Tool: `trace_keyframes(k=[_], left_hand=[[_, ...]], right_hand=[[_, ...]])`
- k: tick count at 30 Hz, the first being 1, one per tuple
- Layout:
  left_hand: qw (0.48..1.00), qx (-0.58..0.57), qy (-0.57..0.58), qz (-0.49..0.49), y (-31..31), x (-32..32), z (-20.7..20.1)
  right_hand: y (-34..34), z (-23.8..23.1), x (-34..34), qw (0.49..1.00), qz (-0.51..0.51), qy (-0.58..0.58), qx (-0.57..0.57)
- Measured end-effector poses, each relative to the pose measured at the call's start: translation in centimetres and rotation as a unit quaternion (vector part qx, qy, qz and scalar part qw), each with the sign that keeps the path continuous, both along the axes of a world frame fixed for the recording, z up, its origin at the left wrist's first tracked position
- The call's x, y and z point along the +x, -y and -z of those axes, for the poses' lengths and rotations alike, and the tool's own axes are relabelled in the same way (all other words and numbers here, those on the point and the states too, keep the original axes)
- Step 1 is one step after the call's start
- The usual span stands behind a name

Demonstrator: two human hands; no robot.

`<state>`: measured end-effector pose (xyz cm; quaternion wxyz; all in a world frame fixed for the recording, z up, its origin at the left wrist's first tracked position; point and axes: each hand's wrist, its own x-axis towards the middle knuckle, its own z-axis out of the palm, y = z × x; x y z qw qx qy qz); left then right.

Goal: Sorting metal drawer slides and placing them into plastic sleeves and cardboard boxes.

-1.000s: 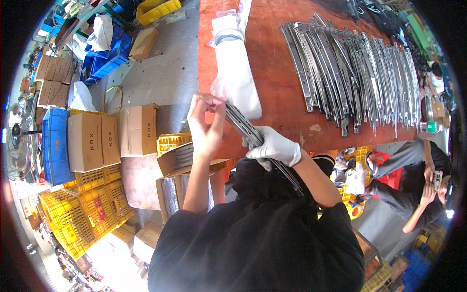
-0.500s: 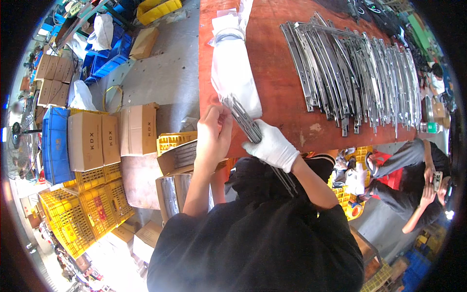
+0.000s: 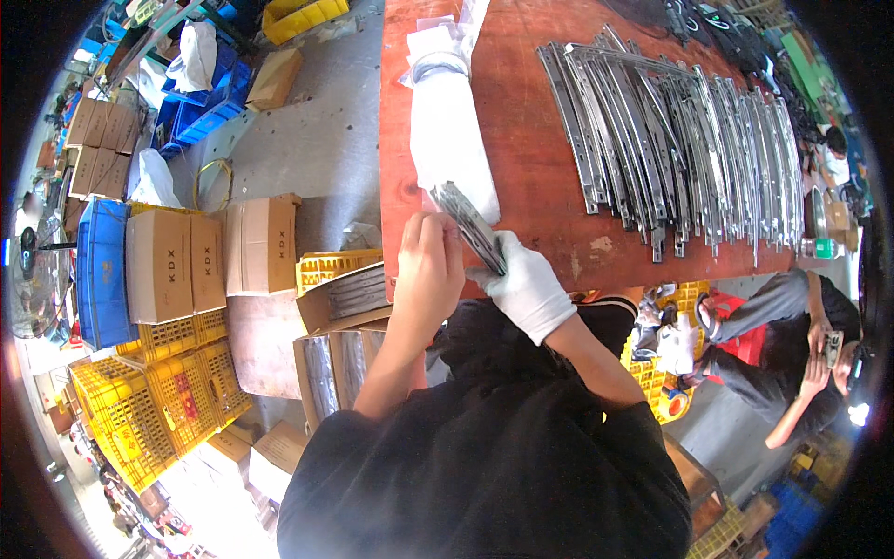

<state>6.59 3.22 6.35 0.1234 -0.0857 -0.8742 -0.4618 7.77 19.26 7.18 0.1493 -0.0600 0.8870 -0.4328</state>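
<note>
At the near edge of the red table [image 3: 535, 140], the gloved right hand [image 3: 527, 287] held thin metal rails [image 3: 468, 224]. The left hand [image 3: 429, 259] was pinched; holding what, I couldn't tell. Bundling seemed underway, next needing a firm grip.

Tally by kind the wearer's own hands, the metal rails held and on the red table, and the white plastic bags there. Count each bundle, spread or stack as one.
Bare left hand: 1
Gloved right hand: 1
Held bundle of metal rails: 1
Spread of metal rails: 1
Stack of white plastic bags: 1
Total: 5
</note>
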Motion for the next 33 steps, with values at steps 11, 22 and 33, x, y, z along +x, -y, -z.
trace_keyframes(k=[11, 22, 33], left_hand=[[0.995, 0.034, 0.048, 0.083, -2.1, 0.7, -1.2], [0.870, -0.347, -0.142, 0.320, -0.1, 4.6, -4.7], [0.947, 0.052, 0.137, 0.286, -2.9, 15.1, -1.5]], right_hand=[[-1.6, 0.6, -0.6, 0.997, 0.040, -0.060, -0.009], [-5.0, -5.0, 5.0, 0.956, -0.243, 0.122, -0.112], [-13.0, -15.8, 5.6, 0.819, -0.244, 0.397, -0.335]])
